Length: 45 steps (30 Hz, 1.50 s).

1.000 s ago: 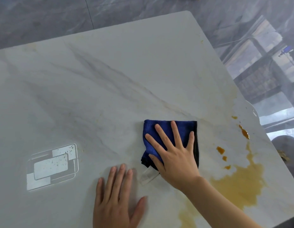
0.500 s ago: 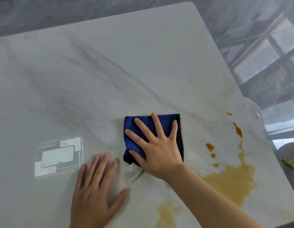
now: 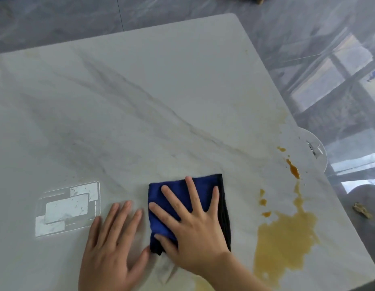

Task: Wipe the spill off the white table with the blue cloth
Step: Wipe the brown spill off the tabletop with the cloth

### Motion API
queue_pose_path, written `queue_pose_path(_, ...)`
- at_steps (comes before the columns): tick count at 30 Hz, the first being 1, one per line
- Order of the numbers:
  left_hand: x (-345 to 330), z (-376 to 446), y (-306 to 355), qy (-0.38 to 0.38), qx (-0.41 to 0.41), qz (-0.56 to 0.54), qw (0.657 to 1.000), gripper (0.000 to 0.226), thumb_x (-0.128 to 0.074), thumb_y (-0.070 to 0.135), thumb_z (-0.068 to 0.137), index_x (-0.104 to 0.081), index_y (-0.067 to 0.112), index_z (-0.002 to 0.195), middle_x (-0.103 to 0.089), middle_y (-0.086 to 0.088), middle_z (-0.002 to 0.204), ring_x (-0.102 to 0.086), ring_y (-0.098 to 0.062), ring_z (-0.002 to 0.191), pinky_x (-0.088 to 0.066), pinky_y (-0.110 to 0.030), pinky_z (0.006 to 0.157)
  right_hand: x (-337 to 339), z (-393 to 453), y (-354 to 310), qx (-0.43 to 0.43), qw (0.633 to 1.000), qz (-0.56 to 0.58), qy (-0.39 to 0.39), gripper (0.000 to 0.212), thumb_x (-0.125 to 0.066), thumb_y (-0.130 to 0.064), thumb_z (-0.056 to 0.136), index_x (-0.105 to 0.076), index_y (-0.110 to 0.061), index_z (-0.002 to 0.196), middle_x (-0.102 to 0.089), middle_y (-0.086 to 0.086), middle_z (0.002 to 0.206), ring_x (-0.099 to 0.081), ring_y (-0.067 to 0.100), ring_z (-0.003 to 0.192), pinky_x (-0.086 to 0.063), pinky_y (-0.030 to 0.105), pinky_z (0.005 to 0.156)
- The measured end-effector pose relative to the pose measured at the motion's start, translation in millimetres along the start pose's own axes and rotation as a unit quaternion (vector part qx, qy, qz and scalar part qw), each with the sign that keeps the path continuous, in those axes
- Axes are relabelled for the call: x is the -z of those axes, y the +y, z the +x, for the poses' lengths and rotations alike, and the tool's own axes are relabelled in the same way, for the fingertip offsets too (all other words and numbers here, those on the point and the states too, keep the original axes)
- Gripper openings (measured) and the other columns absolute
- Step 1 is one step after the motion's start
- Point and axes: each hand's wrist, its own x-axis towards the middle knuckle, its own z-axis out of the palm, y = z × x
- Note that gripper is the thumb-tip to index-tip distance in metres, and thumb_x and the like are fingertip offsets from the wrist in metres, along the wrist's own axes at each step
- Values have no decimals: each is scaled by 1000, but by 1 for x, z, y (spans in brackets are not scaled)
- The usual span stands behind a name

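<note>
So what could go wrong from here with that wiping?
The big orange-brown puddle lies near the white marble table's edge; a push that way could send liquid onto the floor. The folded blue cloth under the right hand is small beside the puddle, so it may smear rather than soak. The left hand lies flat near a faint streak and may get wet.

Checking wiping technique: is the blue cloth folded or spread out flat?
Folded. The blue cloth is a compact square under the right hand, with stacked layers showing along its right edge.
</note>
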Motion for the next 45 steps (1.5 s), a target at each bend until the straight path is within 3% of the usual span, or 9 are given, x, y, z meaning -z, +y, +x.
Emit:
queue_pose_path(4,1,1,0,-4,6,-10,1000,68,-27,61,87,-56,14,126,-51,-12,135,-37,-22,130,-23,-40,109,15,36,41,-53,998,-34,17,56,-28,-62,84,-31,-48,137,-28,-10,152,-17,39,141,-13,77,95)
queue_pose_path(9,1,2,-2,-8,1,-24,1000,66,-27,60,87,-55,14,126,-52,-12,134,-38,-24,130,-15,-34,114,21,12,113,-228,973,-34,22,57,3,-65,84,9,-53,139,3,-13,157,17,27,143,1,70,105)
queue_pose_path(17,3,6,2,-32,20,-38,999,64,-22,63,85,-44,20,126,-55,-9,130,-7,-1,144,-11,-29,115,15,-15,80,-118,992,-54,1,53,-25,-56,89,-35,-39,138,-37,-2,148,-26,45,136,-22,77,91)
queue_pose_path(26,3,12,7,-26,17,-38,999,62,-22,65,84,-48,20,120,-59,-9,127,-8,1,143,-12,-29,114,40,44,185,-274,960,-2,52,53,-10,-59,90,3,-53,140,5,-15,157,18,22,143,6,65,108)
queue_pose_path(31,-3,11,4,7,12,-41,999,61,-25,63,82,-49,22,119,-24,10,152,-12,0,143,-16,-35,113,25,21,161,-268,962,-24,40,57,-1,-62,85,12,-51,139,11,-14,156,25,25,140,8,65,107)
queue_pose_path(35,-10,11,4,22,14,-23,999,60,-27,63,80,-51,21,116,-57,-1,130,-16,0,142,-22,-40,108,38,60,183,-217,975,-13,54,58,-6,-64,83,2,-53,140,3,-17,156,17,28,143,3,68,107)
queue_pose_path(38,-11,12,3,36,6,-11,999,61,-26,65,79,-51,23,117,-35,13,148,-16,0,142,-21,-39,109,53,92,210,-226,973,-2,57,54,-12,-62,88,-2,-53,140,1,-17,156,12,28,144,2,68,107)
queue_pose_path(41,-8,12,3,24,10,-7,1000,62,-25,65,82,-50,21,117,-59,-6,126,-12,1,142,-17,-33,112,51,79,218,-255,965,-2,56,53,-9,-60,89,0,-52,140,1,-14,157,13,25,144,3,65,109)
queue_pose_path(45,0,10,6,3,16,-16,1000,63,-22,64,84,-47,20,121,-60,-11,123,-8,1,143,-12,-29,114,40,20,191,-295,955,6,22,58,2,-64,83,11,-52,139,8,-11,157,19,26,142,4,63,110)
